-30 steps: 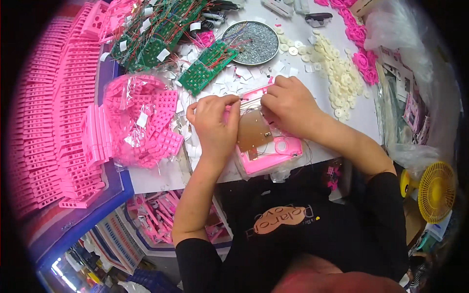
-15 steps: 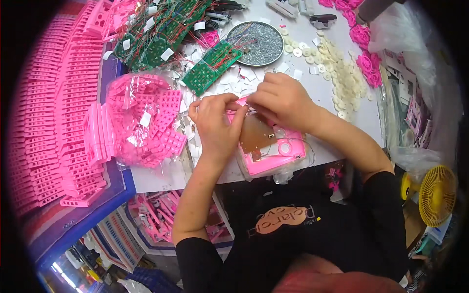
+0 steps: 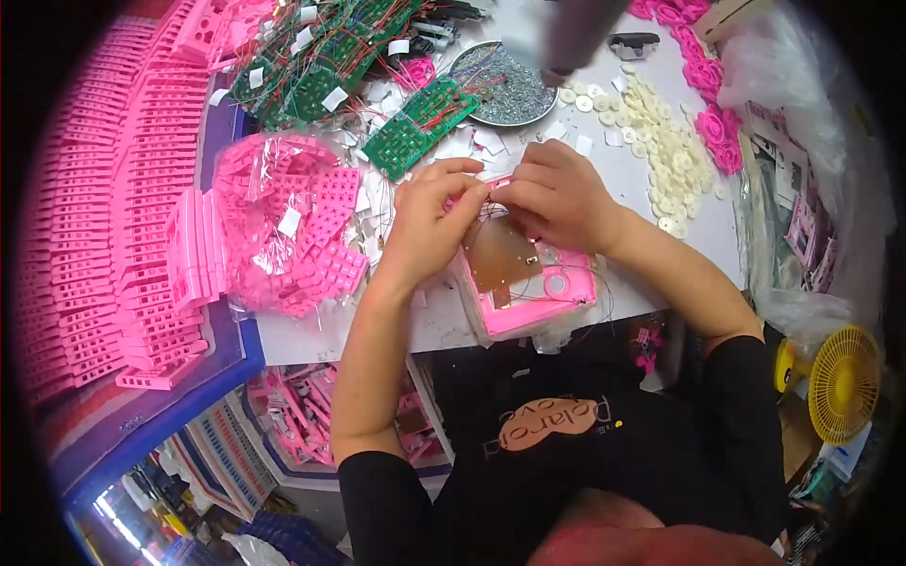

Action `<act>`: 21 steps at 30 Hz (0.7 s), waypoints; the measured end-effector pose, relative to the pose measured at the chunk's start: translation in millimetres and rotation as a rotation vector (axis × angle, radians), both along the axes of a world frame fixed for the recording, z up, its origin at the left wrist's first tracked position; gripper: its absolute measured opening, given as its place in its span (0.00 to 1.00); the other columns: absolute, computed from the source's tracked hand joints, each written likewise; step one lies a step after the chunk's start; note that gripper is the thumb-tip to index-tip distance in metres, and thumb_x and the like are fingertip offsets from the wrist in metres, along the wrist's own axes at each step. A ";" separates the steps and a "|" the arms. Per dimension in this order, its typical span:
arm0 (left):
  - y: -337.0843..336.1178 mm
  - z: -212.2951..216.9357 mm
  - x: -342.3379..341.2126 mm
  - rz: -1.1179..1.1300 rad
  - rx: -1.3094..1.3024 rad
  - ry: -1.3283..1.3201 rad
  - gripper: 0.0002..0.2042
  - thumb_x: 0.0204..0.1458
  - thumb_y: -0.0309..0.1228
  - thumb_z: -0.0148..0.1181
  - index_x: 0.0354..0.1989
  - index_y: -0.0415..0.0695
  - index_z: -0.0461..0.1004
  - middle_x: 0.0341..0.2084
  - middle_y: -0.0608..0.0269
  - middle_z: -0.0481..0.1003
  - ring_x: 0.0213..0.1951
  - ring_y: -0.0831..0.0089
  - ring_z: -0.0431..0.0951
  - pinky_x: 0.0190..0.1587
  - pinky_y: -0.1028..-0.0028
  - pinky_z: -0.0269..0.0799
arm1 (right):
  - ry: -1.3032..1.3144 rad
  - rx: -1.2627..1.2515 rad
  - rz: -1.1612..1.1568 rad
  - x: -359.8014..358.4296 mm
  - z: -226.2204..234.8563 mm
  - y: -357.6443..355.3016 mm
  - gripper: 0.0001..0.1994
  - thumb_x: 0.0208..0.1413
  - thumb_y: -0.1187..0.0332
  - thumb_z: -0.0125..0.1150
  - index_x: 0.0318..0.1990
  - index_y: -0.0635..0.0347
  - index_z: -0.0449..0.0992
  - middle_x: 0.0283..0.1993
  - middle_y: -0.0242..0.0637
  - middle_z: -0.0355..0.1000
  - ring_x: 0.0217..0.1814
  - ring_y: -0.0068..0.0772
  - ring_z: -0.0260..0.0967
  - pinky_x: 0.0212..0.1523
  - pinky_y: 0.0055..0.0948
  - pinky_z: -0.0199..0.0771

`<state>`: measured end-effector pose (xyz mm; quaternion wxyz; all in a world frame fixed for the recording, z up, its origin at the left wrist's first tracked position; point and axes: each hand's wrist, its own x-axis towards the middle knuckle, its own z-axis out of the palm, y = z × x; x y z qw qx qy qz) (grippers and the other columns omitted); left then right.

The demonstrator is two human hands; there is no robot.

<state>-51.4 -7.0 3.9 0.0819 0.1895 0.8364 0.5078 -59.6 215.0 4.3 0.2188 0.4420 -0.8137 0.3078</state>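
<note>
A pink plastic casing [image 3: 530, 313] lies open at the front of the white table, with a brown circuit board [image 3: 502, 261] inside it. Loose thin wires [image 3: 493, 209] come out at its far end, and others trail at its right side. My left hand [image 3: 436, 219] is closed at the far left corner, thumb and index finger pinched on the wires. Right beside it, the fingers of my right hand [image 3: 559, 193] are pinched on the wires too. The two sets of fingertips nearly touch and hide much of the casing's far edge.
Left lie a bag of pink keypad pieces [image 3: 293, 222] and stacked pink housings [image 3: 156, 217]. Beyond are green circuit boards [image 3: 420, 129], a round dish of screws [image 3: 510, 90] and cream discs [image 3: 670, 165]. A dark tool [image 3: 576, 38] hangs overhead. A yellow fan [image 3: 843, 385] stands right.
Both hands stay at the casing's far end, with the fingertips slightly shifted. The dark overhead tool has swung left, over the dish's edge. The view has shifted a little.
</note>
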 end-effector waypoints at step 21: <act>6.1 -17.5 -7.0 0.046 0.409 -0.266 0.10 0.58 0.31 0.60 0.38 0.37 0.83 0.44 0.54 0.79 0.51 0.66 0.76 0.53 0.69 0.70 | -0.108 -0.080 0.038 -6.3 -1.2 -2.8 0.09 0.44 0.73 0.69 0.33 0.55 0.75 0.28 0.35 0.67 0.33 0.43 0.67 0.32 0.39 0.68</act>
